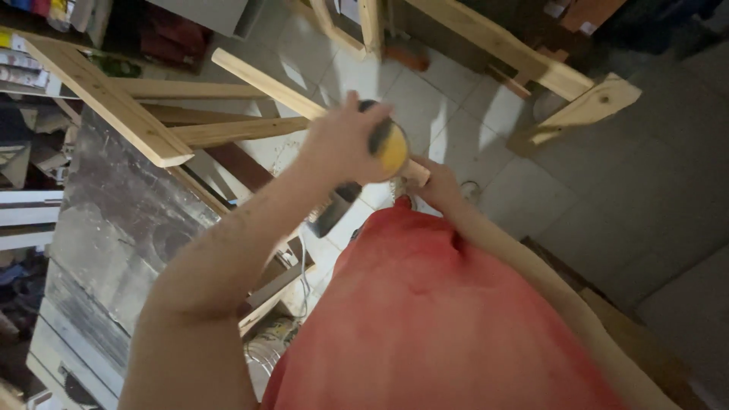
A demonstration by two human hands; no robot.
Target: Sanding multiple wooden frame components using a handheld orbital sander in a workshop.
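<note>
Left hand (342,144) grips yellow-black power tool (386,144); right hand (439,186) clasps wooden batten (262,82) end beside it.

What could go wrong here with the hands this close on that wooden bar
The right hand grips the bar just beside the yellow-and-black tool held by the left hand, so a slip might catch those fingers. The bar is braced against the red shirt, which could let it shift. The cord hanging near the legs may snag.
</note>
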